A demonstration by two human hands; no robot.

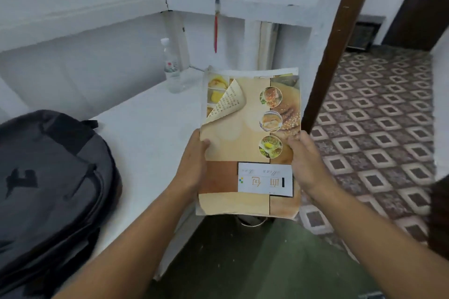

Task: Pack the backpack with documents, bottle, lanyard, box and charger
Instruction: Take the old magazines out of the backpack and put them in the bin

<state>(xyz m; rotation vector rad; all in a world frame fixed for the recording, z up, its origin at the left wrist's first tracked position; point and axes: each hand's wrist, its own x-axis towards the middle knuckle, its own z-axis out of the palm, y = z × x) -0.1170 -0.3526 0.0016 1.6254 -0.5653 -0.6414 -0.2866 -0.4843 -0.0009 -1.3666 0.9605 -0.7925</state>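
I hold a stack of documents [245, 133], a booklet with food pictures and a curled top-left page corner, in front of me above the edge of a white ledge. My left hand [194, 167] grips its left edge and my right hand [306, 165] grips its right edge. A dark grey backpack [51, 184] lies on the ledge at the left, its zip looking closed. A clear plastic bottle [172, 68] with a white cap stands upright at the back of the ledge, beyond the documents. A red and blue lanyard [216, 7] hangs down the wall above it.
The white ledge [145, 133] runs from the backpack to the corner of the white wall. A dark wooden post [340, 39] slants up on the right. Patterned floor tiles [379, 128] lie to the right, and my green trousers [255, 262] are below.
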